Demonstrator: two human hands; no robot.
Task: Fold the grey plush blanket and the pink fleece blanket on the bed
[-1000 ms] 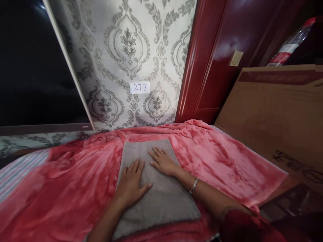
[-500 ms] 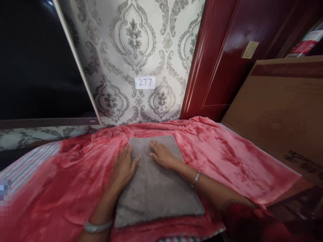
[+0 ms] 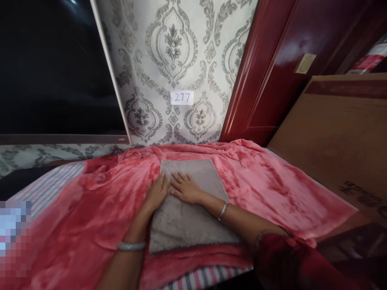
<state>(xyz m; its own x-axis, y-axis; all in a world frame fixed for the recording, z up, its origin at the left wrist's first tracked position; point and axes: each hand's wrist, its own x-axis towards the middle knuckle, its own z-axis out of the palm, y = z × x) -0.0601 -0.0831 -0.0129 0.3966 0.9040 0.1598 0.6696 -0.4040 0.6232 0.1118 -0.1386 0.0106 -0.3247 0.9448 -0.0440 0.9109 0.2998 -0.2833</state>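
A grey plush cloth, roughly rectangular, lies spread out on a pink-red plush blanket. My left hand rests along the cloth's left edge, fingers stretched toward the wall. On the cloth's upper left part lies my right hand, palm down with its fingers spread. The two hands are close together, and neither holds anything. A pale bangle circles my left wrist, and a silver bracelet is on the right one.
A large dark screen stands at the left before patterned wallpaper bearing a paper label marked 277. A cardboard box stands at the right, beside a dark red door. Striped bedding shows under the blanket.
My right hand has slid left across the cloth, nearer my left hand, and its fingers are spread wider. The left hand's thumb now lies closer to its fingers. The view has shifted slightly.
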